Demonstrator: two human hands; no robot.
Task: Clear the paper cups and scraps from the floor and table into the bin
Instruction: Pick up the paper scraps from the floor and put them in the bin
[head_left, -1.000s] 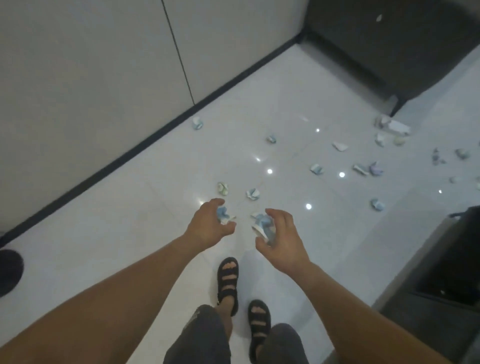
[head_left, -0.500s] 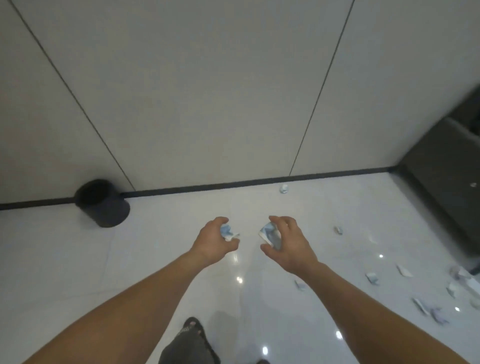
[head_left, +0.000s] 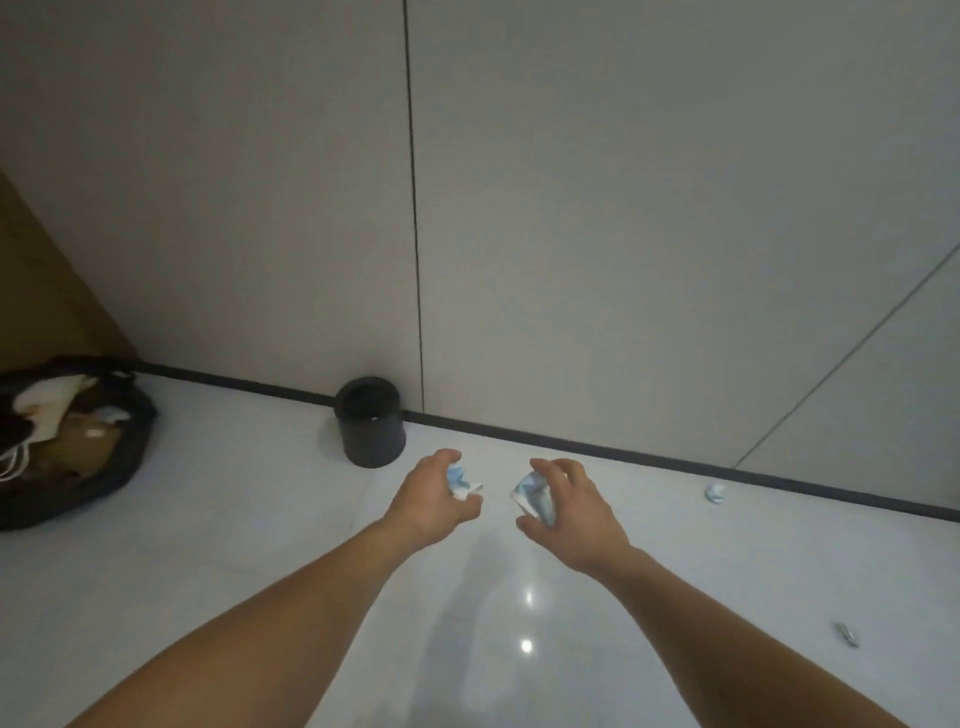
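The glossy white floor (head_left: 234, 545) carries a black bin (head_left: 370, 431) by the wall (head_left: 571, 260), a black bag (head_left: 93, 493) left, a crumpled cup (head_left: 715, 492) and perhaps a scrap (head_left: 847, 634) right.

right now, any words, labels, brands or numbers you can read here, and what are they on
None: no text reads in this view.
The left hand grips crumpled paper: blue print, too blurred to read.
The right hand grips a crumpled cup: blue print, too blurred.
The black bin shows no label.
The black bag: contents too blurred for wording.
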